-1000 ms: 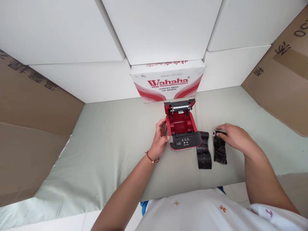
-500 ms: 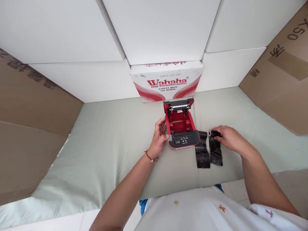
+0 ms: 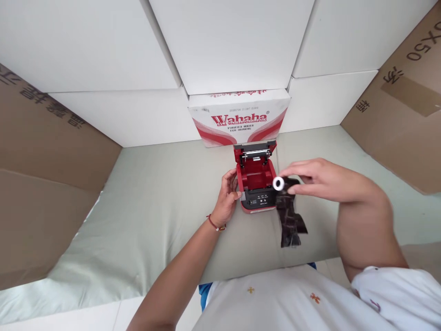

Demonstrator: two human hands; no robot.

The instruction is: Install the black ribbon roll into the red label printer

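Observation:
A red and black device [image 3: 261, 201] with its lid raised stands on the green cloth, its red inner compartment showing. My left hand [image 3: 228, 195] grips its left side, thumb on the front corner. Just right of the device, my right hand [image 3: 312, 180] pinches a black roll [image 3: 279, 184] with a white core end, held in the air. Black film hangs down from that roll. Another black strip [image 3: 300, 224] shows behind the hanging film, mostly covered by it.
Behind the device, a white and red Wahaha box [image 3: 240, 122] stands against stacked white boxes [image 3: 234, 46]. Brown cartons flank the cloth [image 3: 151, 202] at the left [image 3: 51, 184] and right [image 3: 403, 115]. The cloth's front edge lies close to my white shirt.
My right hand has lifted the black roll and carried it left, to the device's right edge, its film trailing below. My left hand stays on the device.

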